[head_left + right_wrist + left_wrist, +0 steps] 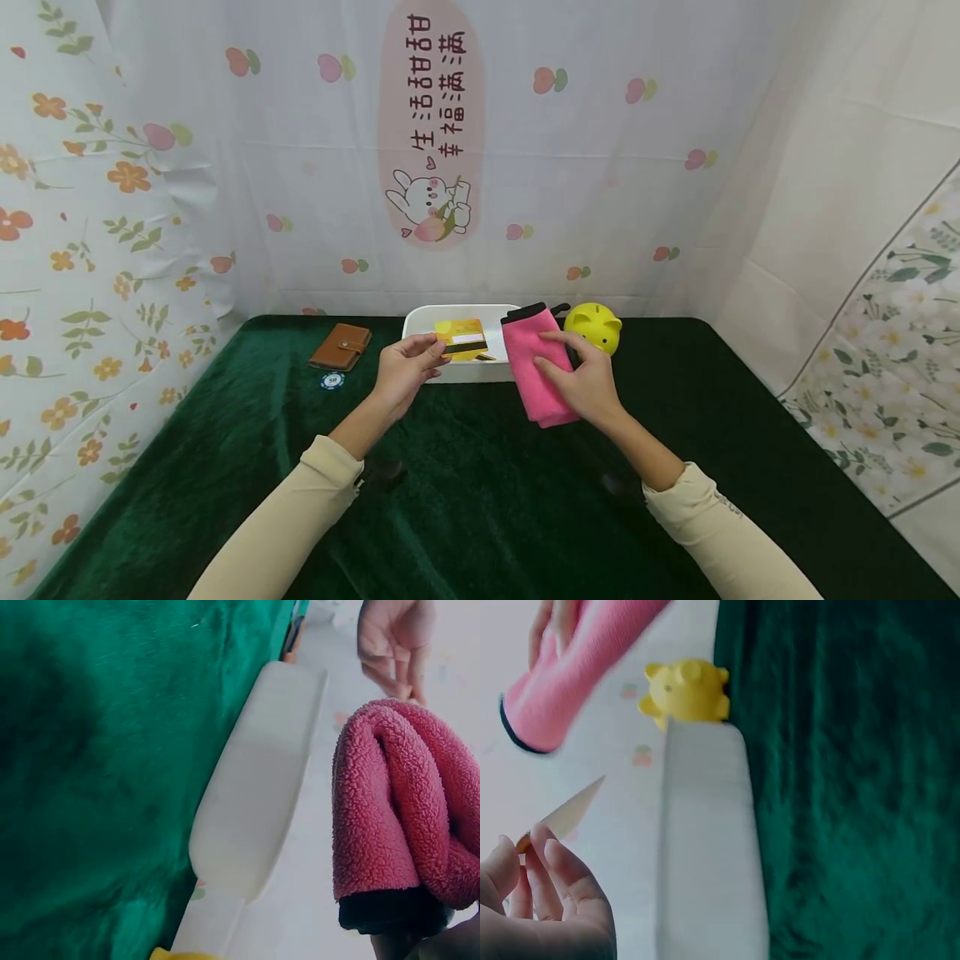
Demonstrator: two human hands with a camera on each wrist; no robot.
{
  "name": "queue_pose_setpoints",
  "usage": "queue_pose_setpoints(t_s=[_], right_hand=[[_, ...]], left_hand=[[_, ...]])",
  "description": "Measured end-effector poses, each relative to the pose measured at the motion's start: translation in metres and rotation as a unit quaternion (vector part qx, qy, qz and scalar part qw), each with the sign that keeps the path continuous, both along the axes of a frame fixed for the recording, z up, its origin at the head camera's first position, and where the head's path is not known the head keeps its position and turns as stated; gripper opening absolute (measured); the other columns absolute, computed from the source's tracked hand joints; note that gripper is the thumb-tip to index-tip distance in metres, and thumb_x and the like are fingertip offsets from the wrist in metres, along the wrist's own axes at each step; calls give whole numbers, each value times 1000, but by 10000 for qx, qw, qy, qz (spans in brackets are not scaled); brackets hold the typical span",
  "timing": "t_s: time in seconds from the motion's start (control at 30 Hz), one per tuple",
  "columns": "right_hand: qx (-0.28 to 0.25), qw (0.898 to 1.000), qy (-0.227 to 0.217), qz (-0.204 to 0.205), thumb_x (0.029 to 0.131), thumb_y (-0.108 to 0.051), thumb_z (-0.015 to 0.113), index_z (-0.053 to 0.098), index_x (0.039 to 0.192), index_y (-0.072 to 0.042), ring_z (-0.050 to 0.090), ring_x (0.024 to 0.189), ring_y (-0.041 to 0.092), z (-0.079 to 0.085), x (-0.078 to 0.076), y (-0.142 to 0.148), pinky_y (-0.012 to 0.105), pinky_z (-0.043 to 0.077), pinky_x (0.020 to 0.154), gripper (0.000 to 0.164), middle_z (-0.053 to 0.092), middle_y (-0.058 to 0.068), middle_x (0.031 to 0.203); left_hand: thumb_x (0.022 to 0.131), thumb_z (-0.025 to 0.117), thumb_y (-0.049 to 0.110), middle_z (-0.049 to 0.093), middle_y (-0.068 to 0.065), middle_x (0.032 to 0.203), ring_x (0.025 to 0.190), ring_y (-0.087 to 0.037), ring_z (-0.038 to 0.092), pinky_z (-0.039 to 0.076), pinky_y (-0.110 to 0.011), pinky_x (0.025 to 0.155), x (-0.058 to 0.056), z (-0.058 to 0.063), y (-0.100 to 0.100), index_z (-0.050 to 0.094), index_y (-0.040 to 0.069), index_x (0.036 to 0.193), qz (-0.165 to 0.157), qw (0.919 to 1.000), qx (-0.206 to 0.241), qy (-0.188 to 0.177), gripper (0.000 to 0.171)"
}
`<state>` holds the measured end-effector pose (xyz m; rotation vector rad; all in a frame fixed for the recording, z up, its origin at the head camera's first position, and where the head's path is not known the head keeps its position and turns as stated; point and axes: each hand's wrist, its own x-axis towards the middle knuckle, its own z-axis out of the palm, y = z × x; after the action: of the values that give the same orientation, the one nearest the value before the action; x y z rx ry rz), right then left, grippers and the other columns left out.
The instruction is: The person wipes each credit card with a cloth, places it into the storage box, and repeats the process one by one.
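My left hand (405,372) pinches a yellow bank card (459,327) with a dark stripe between thumb and fingertips. The card is held up over the white tray (427,375), and in the left wrist view the card (571,813) appears nearly edge-on. To the right, my right hand (588,379) grips a folded pink fleece cloth (536,367) with a black edge, raised in front of the tray's right end. In the right wrist view the fluffy folds of the cloth (375,810) show closely, while most of the right hand is out of frame.
A yellow piggy bank (592,325) stands just right of the tray. Left of the tray lie a brown leather wallet (341,347) and a blue-and-white poker chip (332,381). Dark green cloth (465,500) covers the table, with a printed curtain (315,183) behind.
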<state>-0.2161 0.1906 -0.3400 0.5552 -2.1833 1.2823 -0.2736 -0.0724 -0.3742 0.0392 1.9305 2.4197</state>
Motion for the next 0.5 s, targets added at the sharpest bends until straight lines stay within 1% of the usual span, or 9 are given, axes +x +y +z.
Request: queue_pose_setpoints(t_s=[0.1, 0.2, 0.27, 0.33, 0.43, 0.5], right_hand=[[26, 10000, -5, -35, 81, 6, 77, 68, 113, 6, 56, 84, 28, -1, -1, 5, 26, 48, 66, 33, 68, 23, 105], [52, 10000, -31, -76, 82, 1, 78, 69, 114, 0, 57, 85, 23, -13, -10, 17, 24, 50, 65, 33, 69, 17, 107], [93, 9998, -104, -115, 83, 0, 78, 69, 115, -2, 58, 84, 22, -15, -10, 23, 23, 51, 64, 33, 70, 16, 108], [137, 9997, -113, -138, 83, -1, 78, 69, 115, -2, 59, 82, 21, -16, -7, 29, 22, 52, 61, 33, 69, 16, 107], [256, 9993, -190, -202, 83, 3, 77, 67, 115, 4, 59, 78, 24, -5, 7, 30, 22, 52, 60, 33, 68, 21, 104], [319, 9990, -203, -255, 83, 3, 77, 67, 114, 4, 59, 75, 22, -4, 10, 33, 22, 52, 58, 33, 68, 21, 104]], left_hand=[[96, 66, 17, 67, -12, 115, 83, -12, 71, 55, -22, 68, -9, -4, -3, 62, -3, 120, 86, 9999, -25, -86, 32], [96, 65, 16, 69, -8, 107, 81, -11, 71, 55, -22, 68, -15, -8, -3, 61, -4, 119, 112, 9999, 56, -115, 30], [96, 66, 15, 70, -10, 105, 79, -10, 71, 55, -22, 67, -19, -11, -2, 61, -5, 117, 106, 9999, 58, -49, 29], [95, 67, 13, 70, -11, 102, 77, -9, 71, 56, -22, 67, -23, -13, -2, 62, -5, 114, 125, 9999, 13, 43, 26], [94, 69, 14, 69, -17, 105, 76, -8, 71, 56, -22, 66, -28, -15, -3, 63, -3, 110, 209, 9995, -199, 125, 24], [94, 69, 15, 69, -16, 104, 76, -8, 71, 56, -23, 67, -31, -14, -5, 63, -2, 109, 287, 9990, -308, 128, 23]])
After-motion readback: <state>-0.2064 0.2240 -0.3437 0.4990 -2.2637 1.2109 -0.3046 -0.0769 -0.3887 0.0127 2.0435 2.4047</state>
